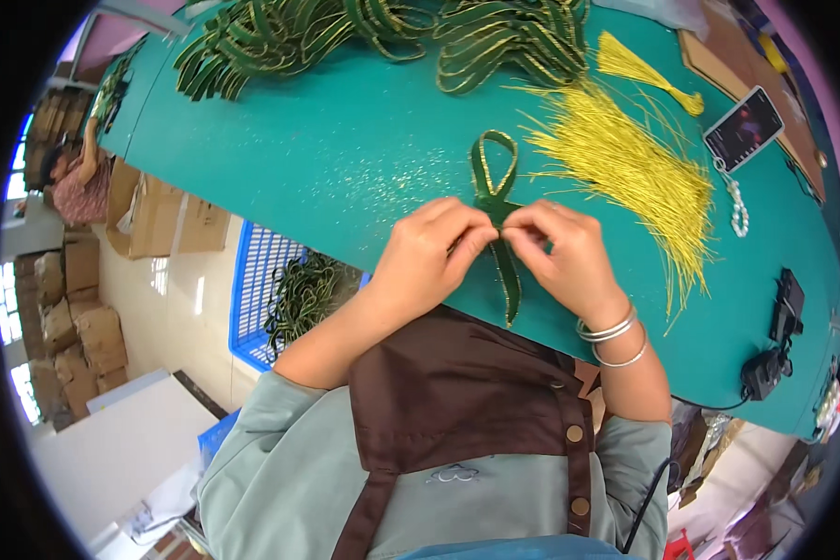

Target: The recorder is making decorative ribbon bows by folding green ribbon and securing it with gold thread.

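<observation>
Between my two hands is a dark green ribbon bow (pixel 497 177) with gold edging, one loop standing away from me and a tail hanging toward me. My left hand (pixel 436 245) pinches its middle from the left, fingertips pressed together. From the right, my right hand (pixel 566 250), with silver bangles at the wrist, pinches the same middle. Whatever thin tie may lie between the fingertips is too small to make out. Just right of the bow lies a spread of yellow wire-like strands (pixel 625 159).
Piles of green gold-edged ribbon (pixel 289 42) lie at the table's far side. A tied yellow bundle (pixel 649 70), a phone (pixel 744 129) and black adapters (pixel 765 373) lie right. A blue basket (pixel 252 299) of ribbon pieces stands below left. Another person (pixel 82 187) works far left, near cartons (pixel 163 219).
</observation>
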Demonstrator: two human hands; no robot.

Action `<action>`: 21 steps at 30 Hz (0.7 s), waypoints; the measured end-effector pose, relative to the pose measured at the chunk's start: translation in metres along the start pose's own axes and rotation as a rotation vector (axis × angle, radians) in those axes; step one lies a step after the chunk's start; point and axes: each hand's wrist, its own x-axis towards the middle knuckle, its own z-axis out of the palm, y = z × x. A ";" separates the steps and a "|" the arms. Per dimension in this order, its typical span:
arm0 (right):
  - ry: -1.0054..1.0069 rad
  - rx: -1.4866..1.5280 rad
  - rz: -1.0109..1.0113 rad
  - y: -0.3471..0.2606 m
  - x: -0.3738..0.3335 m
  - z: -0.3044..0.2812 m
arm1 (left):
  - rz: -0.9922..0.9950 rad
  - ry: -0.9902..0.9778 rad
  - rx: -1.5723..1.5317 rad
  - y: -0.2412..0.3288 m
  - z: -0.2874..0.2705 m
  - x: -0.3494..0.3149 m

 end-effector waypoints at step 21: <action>0.032 -0.519 0.059 0.009 0.017 0.026 | -0.228 -0.026 -0.187 -0.040 0.011 0.009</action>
